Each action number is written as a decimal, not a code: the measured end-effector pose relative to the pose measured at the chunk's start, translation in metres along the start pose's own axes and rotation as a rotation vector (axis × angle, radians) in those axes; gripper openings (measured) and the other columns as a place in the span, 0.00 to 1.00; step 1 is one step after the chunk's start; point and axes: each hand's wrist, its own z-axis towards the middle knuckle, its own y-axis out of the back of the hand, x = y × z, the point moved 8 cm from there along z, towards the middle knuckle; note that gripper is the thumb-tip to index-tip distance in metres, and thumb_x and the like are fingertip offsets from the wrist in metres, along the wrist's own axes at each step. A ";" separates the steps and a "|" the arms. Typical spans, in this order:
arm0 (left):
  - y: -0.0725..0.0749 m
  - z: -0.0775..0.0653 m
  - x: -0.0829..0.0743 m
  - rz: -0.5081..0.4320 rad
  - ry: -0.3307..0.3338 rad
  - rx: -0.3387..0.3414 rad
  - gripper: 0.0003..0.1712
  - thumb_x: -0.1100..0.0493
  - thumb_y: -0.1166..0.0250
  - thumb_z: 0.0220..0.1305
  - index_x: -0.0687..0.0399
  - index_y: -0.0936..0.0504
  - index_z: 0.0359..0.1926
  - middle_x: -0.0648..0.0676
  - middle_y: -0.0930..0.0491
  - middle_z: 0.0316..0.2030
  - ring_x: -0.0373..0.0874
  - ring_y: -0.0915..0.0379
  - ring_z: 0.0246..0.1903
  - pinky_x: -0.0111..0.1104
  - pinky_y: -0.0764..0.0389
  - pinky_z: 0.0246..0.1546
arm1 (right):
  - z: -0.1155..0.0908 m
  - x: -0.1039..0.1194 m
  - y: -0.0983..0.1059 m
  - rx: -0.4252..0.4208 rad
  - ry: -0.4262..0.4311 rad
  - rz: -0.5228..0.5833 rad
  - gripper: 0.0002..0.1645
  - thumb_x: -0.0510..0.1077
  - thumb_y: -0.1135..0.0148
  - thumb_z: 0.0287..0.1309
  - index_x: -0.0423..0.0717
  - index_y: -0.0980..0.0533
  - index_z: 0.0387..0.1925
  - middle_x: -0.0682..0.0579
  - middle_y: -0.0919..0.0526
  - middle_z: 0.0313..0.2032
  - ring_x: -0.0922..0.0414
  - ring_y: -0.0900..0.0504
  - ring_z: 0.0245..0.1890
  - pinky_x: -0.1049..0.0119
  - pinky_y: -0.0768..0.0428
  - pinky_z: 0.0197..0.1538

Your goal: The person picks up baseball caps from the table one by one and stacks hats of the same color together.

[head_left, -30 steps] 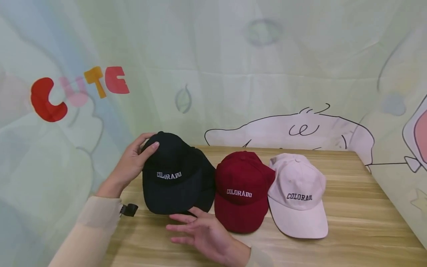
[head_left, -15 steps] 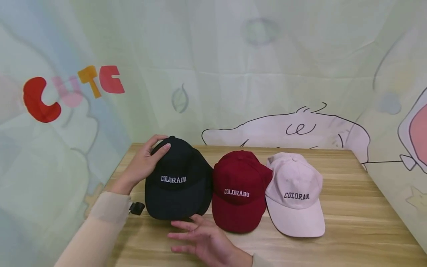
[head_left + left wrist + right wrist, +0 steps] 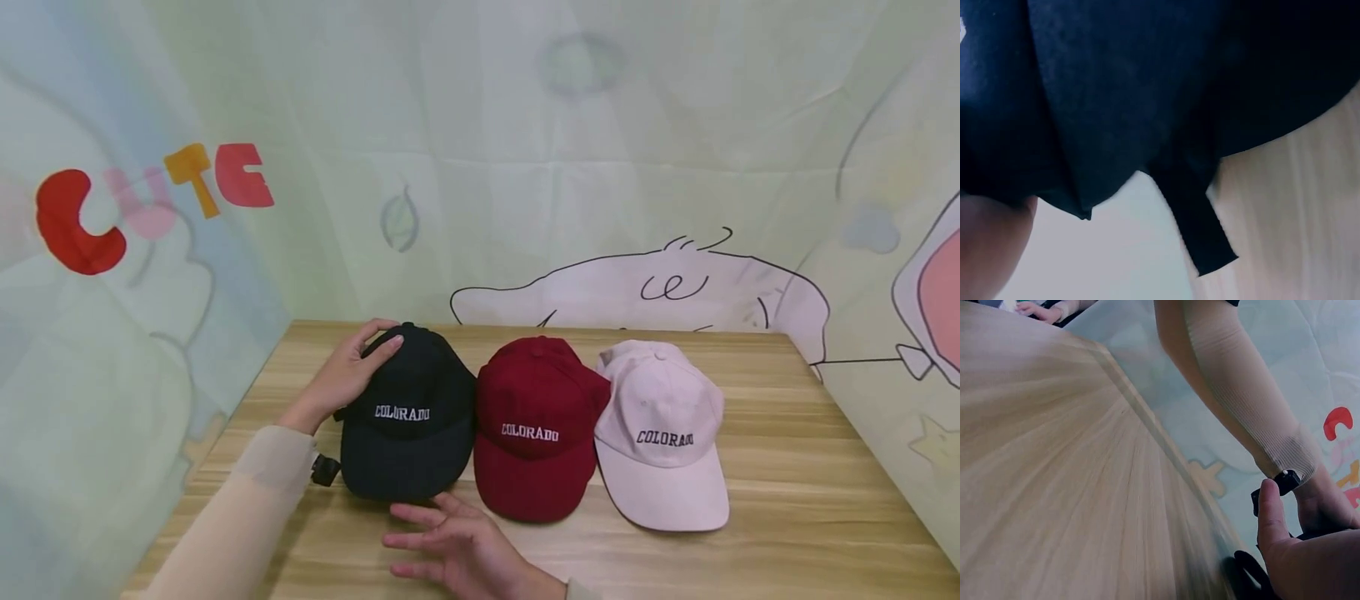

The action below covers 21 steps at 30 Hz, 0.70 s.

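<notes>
In the head view my left hand (image 3: 341,379) grips the crown of a black baseball cap (image 3: 401,450) lettered COLORADO, thumb in front and fingers behind. The left wrist view shows the dark cloth (image 3: 1116,81) close up, with a loose strap (image 3: 1194,228) hanging from it. My right hand (image 3: 476,546) lies just in front of the brim, fingers spread and holding nothing; whether a fingertip touches the brim I cannot tell. Right beside the black cap sits a dark red cap (image 3: 536,475), and then a pale pink cap (image 3: 667,492), all with brims facing me.
The caps are on a wood-grain table (image 3: 795,500) enclosed by printed cloth (image 3: 337,208) at the back and sides. A small black device (image 3: 325,469) is worn on my left wrist. Another person's hand (image 3: 1041,311) shows at the table's far edge in the right wrist view.
My left hand has brought the black cap rightward and down, close against the red cap. Something dark behind it is now mostly covered. My right hand has shifted slightly down, still spread.
</notes>
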 end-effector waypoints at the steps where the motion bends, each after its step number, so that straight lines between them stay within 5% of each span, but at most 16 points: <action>1: -0.002 0.001 0.002 0.000 -0.005 0.000 0.30 0.36 0.45 0.77 0.43 0.29 0.71 0.58 0.40 0.78 0.64 0.43 0.76 0.63 0.39 0.72 | 0.000 0.000 0.001 -0.002 -0.001 0.002 0.55 0.39 0.55 0.68 0.27 0.82 0.74 0.35 0.40 0.78 0.37 0.31 0.74 0.38 0.33 0.74; 21: -0.011 0.002 0.011 0.033 -0.053 -0.064 0.27 0.39 0.43 0.77 0.43 0.24 0.69 0.58 0.24 0.67 0.58 0.28 0.64 0.57 0.31 0.68 | 0.002 -0.006 0.017 -0.107 -0.036 0.020 0.54 0.36 0.55 0.66 0.23 0.79 0.74 0.32 0.39 0.76 0.38 0.29 0.72 0.41 0.29 0.73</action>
